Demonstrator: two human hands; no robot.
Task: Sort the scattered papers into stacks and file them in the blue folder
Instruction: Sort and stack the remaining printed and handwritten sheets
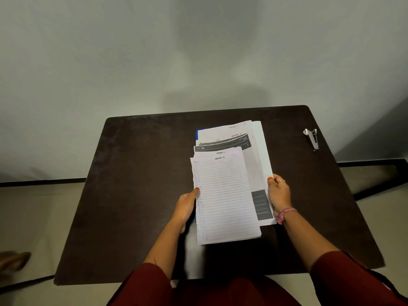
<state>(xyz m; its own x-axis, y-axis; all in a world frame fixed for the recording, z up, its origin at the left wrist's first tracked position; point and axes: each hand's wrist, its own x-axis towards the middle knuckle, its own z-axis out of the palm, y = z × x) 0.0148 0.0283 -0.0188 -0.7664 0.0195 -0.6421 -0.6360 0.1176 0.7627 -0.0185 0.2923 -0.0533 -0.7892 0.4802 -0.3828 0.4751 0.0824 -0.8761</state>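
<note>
Papers (229, 191) are sitting fanned in one pile mid-table (136, 173), blue folder (197, 133) peeking out beneath. I am pinching the pile's left edge with my left hand (185, 208), gripping its right edge with my right hand (278, 193). Staple remover (311, 139) is lying far right.

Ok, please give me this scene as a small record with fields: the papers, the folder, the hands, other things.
papers: white sheets, lined handwritten page on top, stacked unevenly
folder: blue folder, only an edge shows under the stack
left hand: thumb on the stack's left edge
right hand: grips the stack's right edge
table: dark brown table
other: metal staple remover, far right
</note>
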